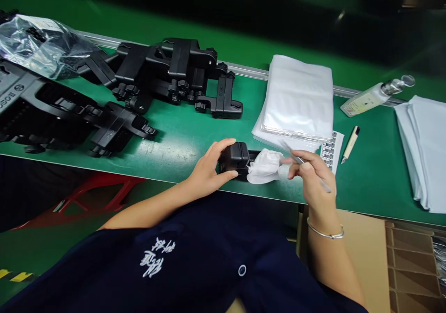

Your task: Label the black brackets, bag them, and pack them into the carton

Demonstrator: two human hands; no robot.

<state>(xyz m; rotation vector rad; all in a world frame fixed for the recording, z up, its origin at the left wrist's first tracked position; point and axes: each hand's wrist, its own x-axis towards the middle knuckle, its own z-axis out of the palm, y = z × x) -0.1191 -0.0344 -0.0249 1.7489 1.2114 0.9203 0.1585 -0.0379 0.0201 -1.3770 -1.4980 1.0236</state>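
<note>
My left hand (pixel 213 166) is closed around one end of a black plastic device (pixel 240 154) lying near the table's front edge. A crumpled white cloth (pixel 264 164) lies against the device's right part and covers some of it. Just right of the cloth, my right hand (pixel 315 176) grips a thin metal tool (pixel 301 159), which looks like tweezers and is blurred at its tip. The fingers of this hand are at the cloth's right edge; whether they touch it I cannot tell.
Several black plastic devices (pixel 181 60) stand at the back left, beside a clear plastic bag (pixel 45 43). Behind my hands lies a stack of clear plastic sleeves (pixel 298 97). A label sheet (pixel 332 150), a cream pen-like cutter (pixel 350 144), a pump bottle (pixel 365 100) and white sheets (pixel 427 150) are on the right.
</note>
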